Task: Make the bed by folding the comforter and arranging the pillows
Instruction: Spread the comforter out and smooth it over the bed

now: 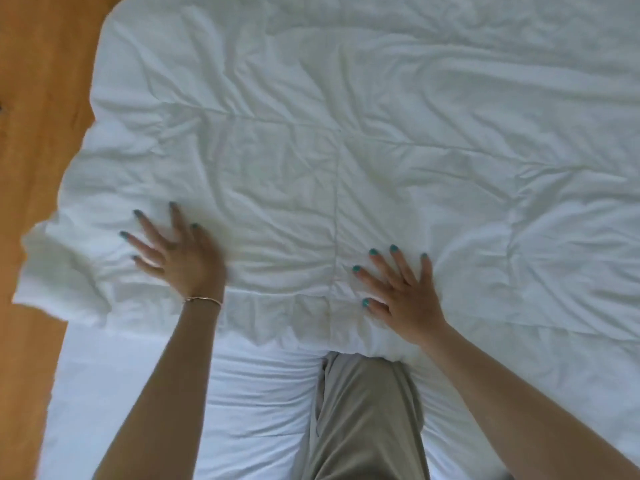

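A white, wrinkled comforter (346, 133) lies spread across the bed and fills most of the view. Its near edge runs across the lower middle, and its left corner hangs past the mattress over the floor. My left hand (180, 251) lies flat on the comforter near that left corner, fingers spread and straight. My right hand (401, 292) presses flat on the comforter close to its near edge, fingers also spread. Neither hand grips any fabric. No pillows are in view.
A white bed sheet (145, 375) shows below the comforter's near edge. My knee in beige trousers (363, 417) rests on the sheet between my arms. A wooden floor (38, 98) runs along the left side of the bed.
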Available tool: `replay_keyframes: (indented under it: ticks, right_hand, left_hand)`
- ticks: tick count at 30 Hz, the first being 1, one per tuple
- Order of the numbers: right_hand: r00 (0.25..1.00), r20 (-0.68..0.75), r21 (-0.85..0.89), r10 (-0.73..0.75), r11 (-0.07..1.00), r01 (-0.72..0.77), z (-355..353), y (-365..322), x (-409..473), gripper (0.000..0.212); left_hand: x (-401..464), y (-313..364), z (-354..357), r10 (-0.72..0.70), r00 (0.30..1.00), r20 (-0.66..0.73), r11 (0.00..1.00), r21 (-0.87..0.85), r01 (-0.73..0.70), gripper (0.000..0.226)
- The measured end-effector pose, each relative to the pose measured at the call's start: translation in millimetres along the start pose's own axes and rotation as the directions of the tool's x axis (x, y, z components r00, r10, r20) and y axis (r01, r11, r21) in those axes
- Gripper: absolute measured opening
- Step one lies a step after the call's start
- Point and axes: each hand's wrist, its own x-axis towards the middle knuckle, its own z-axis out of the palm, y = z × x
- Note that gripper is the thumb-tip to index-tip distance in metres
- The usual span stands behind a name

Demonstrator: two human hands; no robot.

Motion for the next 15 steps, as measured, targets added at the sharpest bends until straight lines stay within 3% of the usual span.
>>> replay_keyframes:
  ticks: [2, 5, 7, 11, 13, 15]
  right_hand:
    - [0.997, 0.040, -0.001, 0.062, 0.998, -0.062, -1, 21, -18, 0.067]
    - [0.973, 0.090, 0.004, 0.213, 0.977, -0.214, -3, 54, -47, 0.071]
    - [0.926, 0.107, -0.002, 0.362, 0.932, -0.363, -1, 84, -71, 0.069]
    - [0.758, 0.140, 0.126, 0.636, 0.748, -0.651, 14, 168, -142, 0.063]
    - [0.707, 0.193, 0.184, 0.680, 0.683, -0.707, 25, 217, -183, 0.065]
    - [0.704, 0.193, 0.190, 0.684, 0.678, -0.711, 37, 267, -219, 0.069]
  left_hand:
    - [-78, 56, 25, 0.318, 0.913, 0.255, 0.948, -0.055, -0.315, 0.056]
    - [-191, 115, 53, 0.542, 0.678, 0.495, 0.816, -0.120, -0.565, 0.060]
    - [-240, 141, 65, 0.593, 0.560, 0.579, 0.752, -0.150, -0.642, 0.061]
    - [-307, 193, 76, 0.623, 0.449, 0.640, 0.691, -0.182, -0.699, 0.061]
    - [-343, 228, 84, 0.676, 0.344, 0.652, 0.591, -0.200, -0.781, 0.061]
    - [-386, 268, 95, 0.713, 0.276, 0.645, 0.497, -0.186, -0.848, 0.062]
